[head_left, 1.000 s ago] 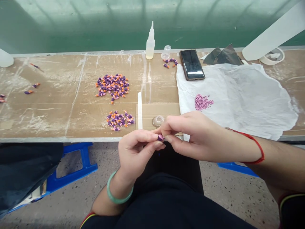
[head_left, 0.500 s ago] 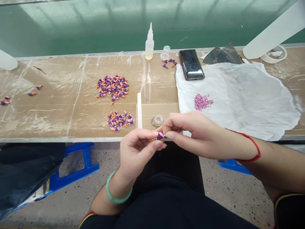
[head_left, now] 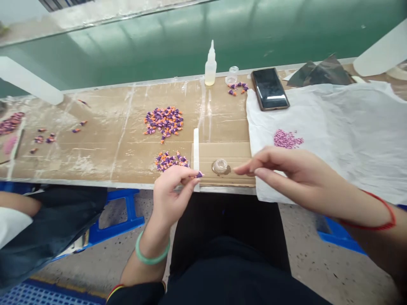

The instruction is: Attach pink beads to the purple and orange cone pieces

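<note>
Purple cone piece [head_left: 199, 174], mostly hidden, pinched in left hand [head_left: 171, 190]

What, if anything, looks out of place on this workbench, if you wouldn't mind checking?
A few purple-and-orange pieces lie scattered toward the left of the cardboard-covered bench, well apart from the two main piles, so they look like strays.

A glass dish [head_left: 219, 166] seemingly sits between left hand [head_left: 170, 195] and right hand [head_left: 286, 176].

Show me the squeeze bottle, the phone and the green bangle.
Squeeze bottle [head_left: 210, 72], head view, its body.
Phone [head_left: 270, 89], head view, its screen.
Green bangle [head_left: 150, 261], head view, its near curve.
</note>
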